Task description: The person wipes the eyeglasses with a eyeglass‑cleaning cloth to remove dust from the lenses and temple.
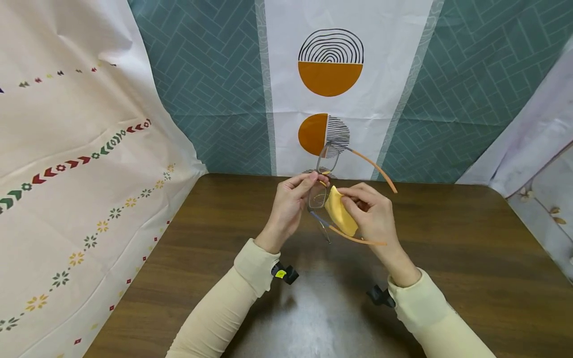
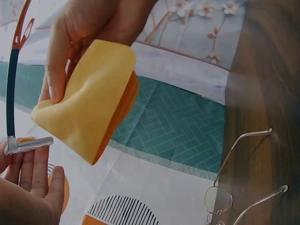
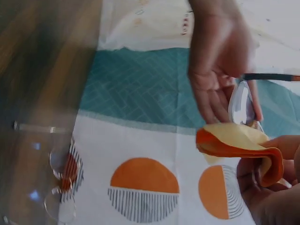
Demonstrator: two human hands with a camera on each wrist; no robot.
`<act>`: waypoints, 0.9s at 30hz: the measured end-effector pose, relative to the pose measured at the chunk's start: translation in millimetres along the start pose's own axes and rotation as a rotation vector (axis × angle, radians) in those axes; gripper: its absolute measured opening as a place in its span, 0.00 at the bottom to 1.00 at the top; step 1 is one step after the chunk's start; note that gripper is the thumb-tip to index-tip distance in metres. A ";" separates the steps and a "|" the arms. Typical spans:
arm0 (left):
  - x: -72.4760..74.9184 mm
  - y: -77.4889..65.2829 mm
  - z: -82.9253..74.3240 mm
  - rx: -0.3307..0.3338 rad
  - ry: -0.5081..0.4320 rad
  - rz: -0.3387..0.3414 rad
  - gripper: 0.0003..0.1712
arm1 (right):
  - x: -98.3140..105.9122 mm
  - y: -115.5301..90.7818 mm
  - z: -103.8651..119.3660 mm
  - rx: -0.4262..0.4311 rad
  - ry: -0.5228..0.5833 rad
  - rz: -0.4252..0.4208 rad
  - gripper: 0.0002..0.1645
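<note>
My left hand (image 1: 286, 206) pinches a pair of eyeglasses (image 1: 317, 198) near the bridge and raises it above the table. Its frame is grey, and the temples run from dark to orange at the tips, unfolded toward the right. Close by on the right, my right hand (image 1: 373, 214) holds a folded yellow cloth (image 1: 341, 215) between thumb and fingers. In the left wrist view the cloth (image 2: 91, 101) hangs in several layers with an orange inner side. Any contact between cloth and lens cannot be made out.
A second pair of glasses (image 2: 218, 200), with thin wire rims, lies temples spread on the brown wooden table (image 1: 224, 209). The held pair partly covers it in the head view. Behind the table hangs a teal and white curtain (image 1: 215, 89); a patterned cloth (image 1: 89, 164) drapes at left.
</note>
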State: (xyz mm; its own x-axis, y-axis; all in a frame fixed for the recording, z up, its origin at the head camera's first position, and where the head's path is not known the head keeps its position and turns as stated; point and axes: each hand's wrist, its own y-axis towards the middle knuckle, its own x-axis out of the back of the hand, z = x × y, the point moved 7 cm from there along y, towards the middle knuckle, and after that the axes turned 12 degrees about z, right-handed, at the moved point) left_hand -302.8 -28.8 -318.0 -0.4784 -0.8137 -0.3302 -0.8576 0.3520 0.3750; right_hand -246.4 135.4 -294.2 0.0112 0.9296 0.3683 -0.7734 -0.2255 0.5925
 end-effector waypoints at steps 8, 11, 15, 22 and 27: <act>-2.0 0.6 3.1 0.000 0.036 0.008 0.10 | -25.9 -0.9 27.5 0.432 -0.285 -0.078 0.18; -3.1 0.1 2.9 0.000 0.041 0.004 0.11 | -33.1 -0.6 28.8 0.484 -0.318 -0.078 0.20; -3.6 -0.5 2.1 -0.009 0.047 0.001 0.11 | -36.1 -0.3 27.2 0.495 -0.299 -0.030 0.19; -2.2 -2.6 1.8 -0.007 0.106 -0.024 0.13 | -40.4 -5.2 23.7 0.515 -0.344 0.130 0.18; -2.3 -2.3 5.5 0.010 0.116 -0.030 0.12 | -39.5 -13.2 18.7 0.549 -0.444 0.209 0.20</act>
State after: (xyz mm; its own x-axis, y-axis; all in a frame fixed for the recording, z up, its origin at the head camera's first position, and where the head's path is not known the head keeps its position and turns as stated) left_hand -300.8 -25.2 -322.8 -0.4278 -0.8718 -0.2386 -0.8734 0.3307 0.3576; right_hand -224.8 96.2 -303.2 0.2438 0.6719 0.6994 -0.3601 -0.6068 0.7086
